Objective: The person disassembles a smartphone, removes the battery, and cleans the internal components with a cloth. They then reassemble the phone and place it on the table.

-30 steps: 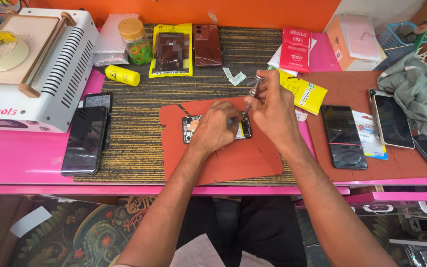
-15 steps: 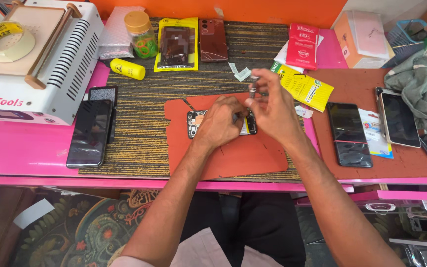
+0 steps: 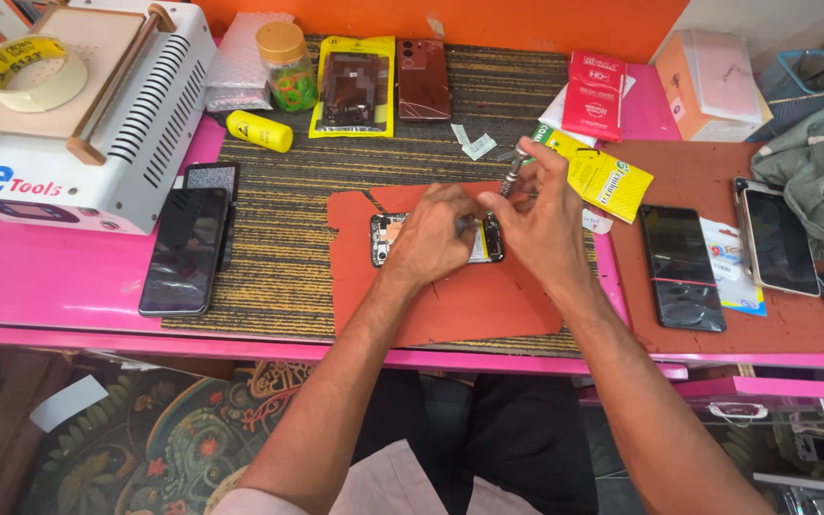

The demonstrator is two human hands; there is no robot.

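My left hand [image 3: 431, 234] presses the opened phone [image 3: 385, 238] flat on the orange mat [image 3: 469, 305] at table centre, while my right hand [image 3: 545, 215], at its three o'clock, pinches a slim screwdriver [image 3: 512, 172]; the phone looks light, stiff and fragile, best held by its edges.

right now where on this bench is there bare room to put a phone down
Free: striped mat between the dark phone and the orange pad; also the pad's near half. Crowded: around the left hand and right hand on the opened phone, and the back row.
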